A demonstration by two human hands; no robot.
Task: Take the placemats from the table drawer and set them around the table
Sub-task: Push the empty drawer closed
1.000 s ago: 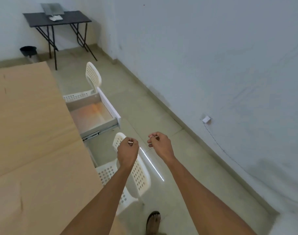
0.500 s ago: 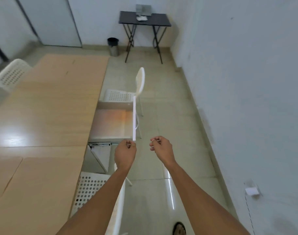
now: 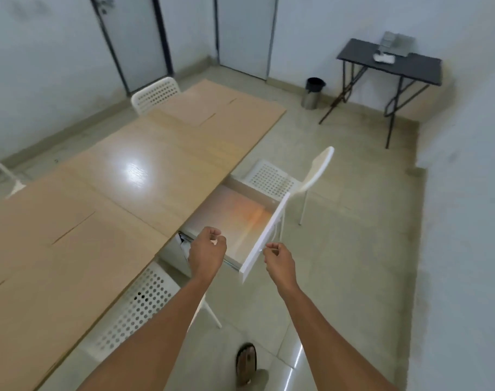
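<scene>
1. Placemats: flat, thin, tan rectangles on the surface [image 3: 145, 198], almost its own tone and marked off only by fine edge lines. Far placemat [image 3: 190, 108] at the 12 o'clock end. Near placemat [image 3: 37, 221] at 9 o'clock, its visible edge running toward 2 o'clock. Long axis of either: cannot tell.
2. Surface: long, smooth, light wood with a glossy glare patch, long axis from 7 to 1 o'clock.
3. Drawer [image 3: 269, 230]: pulled out of the surface's right edge toward 4 o'clock. White flat front panel parallel to that edge, pale metal side walls, and a smooth bare bottom with an orange sheen.
4. Left hand [image 3: 208, 251]: over the drawer's near corner, back up, fingers curled, thumb against forefinger as in a pinch. Anything between them: cannot tell.
5. Right hand [image 3: 278, 262]: just outside the drawer front at 4 o'clock of the left hand, apart from it, fingers curled the same way. A thin pale glint at the fingertips; whether something is held: cannot tell.
6. Chair [image 3: 311, 176]: white perforated plastic, just beyond the drawer at 1 o'clock. Near chair [image 3: 139, 303], of the same make, tucked under the surface at 7 o'clock. Far chair [image 3: 156, 94] at 11 o'clock.
7. Side table [image 3: 393, 60]: dark top, crossed metal legs, at 2 o'clock by the wall. Small items on it, too small to identify. Bin [image 3: 314, 91], round and dark-rimmed, to its left.
8. Sandalled foot [image 3: 246, 362] on the pale tiled floor at 6 o'clock.
</scene>
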